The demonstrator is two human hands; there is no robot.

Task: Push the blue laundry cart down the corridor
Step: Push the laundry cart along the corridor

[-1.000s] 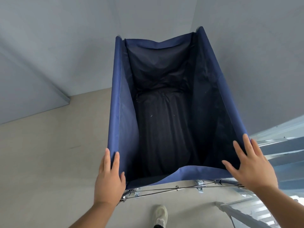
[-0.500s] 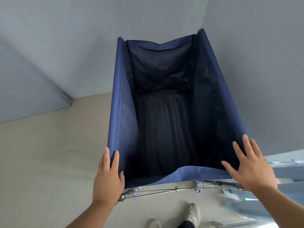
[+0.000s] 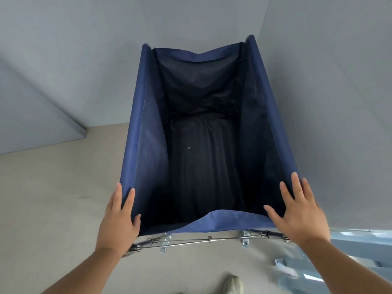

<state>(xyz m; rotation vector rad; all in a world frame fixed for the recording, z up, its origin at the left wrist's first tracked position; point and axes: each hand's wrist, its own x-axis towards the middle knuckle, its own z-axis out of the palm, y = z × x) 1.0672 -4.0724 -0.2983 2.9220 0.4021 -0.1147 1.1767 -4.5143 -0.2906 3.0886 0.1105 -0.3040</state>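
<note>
The blue laundry cart (image 3: 144,132) fills the middle of the head view, its dark fabric inside holding nothing that I can see. Its metal frame bar (image 3: 203,240) runs along the near end, just under the sagging fabric edge. My left hand (image 3: 117,223) straddles the near left corner, thumb inside and fingers stretched along the outside. My right hand (image 3: 297,211) presses on the near right corner the same way, with its fingers spread along the rim. Both hold the cart at its near end.
Grey walls close in ahead and on the right (image 3: 328,102). A grey wall corner (image 3: 82,132) juts out at the left. The beige floor (image 3: 53,198) opens to the left. A pale metal slatted structure (image 3: 360,251) sits at the lower right. One shoe (image 3: 232,284) shows below.
The cart and my hands have moved forward together; the slatted structure at the right has slid down and back in view, and my foot has stepped forward. Both hands keep their places on the corners.
</note>
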